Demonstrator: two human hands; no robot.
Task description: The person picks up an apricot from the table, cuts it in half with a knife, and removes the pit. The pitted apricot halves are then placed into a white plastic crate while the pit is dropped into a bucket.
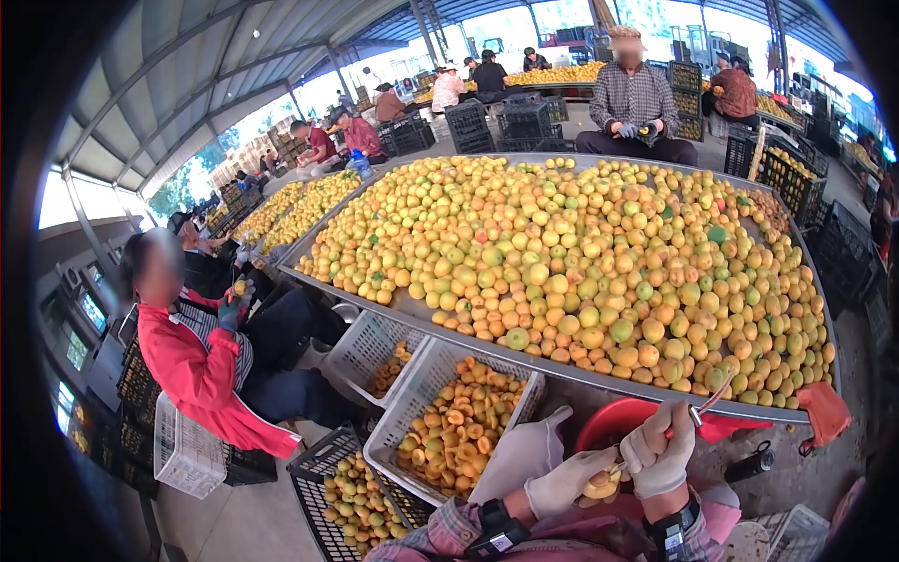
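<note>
My left hand (569, 484), in a white glove, is closed around an apricot (601, 485) above my lap. Right beside it, my gloved right hand (661, 450) grips a thin metal tool (714, 397) whose slim end points up and to the right. A bit of red shows at the tool near my fingers. Both hands meet at the apricot, and the fingers partly cover it. Just beyond them is the near edge of a metal table (581, 368) heaped with whole apricots (524, 244).
A grey-white crate (537, 391) of halved apricots stands to my left, with another crate (339, 354) behind it and a black crate (307, 489) of apricots below. A red basin (609, 419) sits under the table edge. A person in red (198, 361) sits at left; another (635, 98) sits opposite.
</note>
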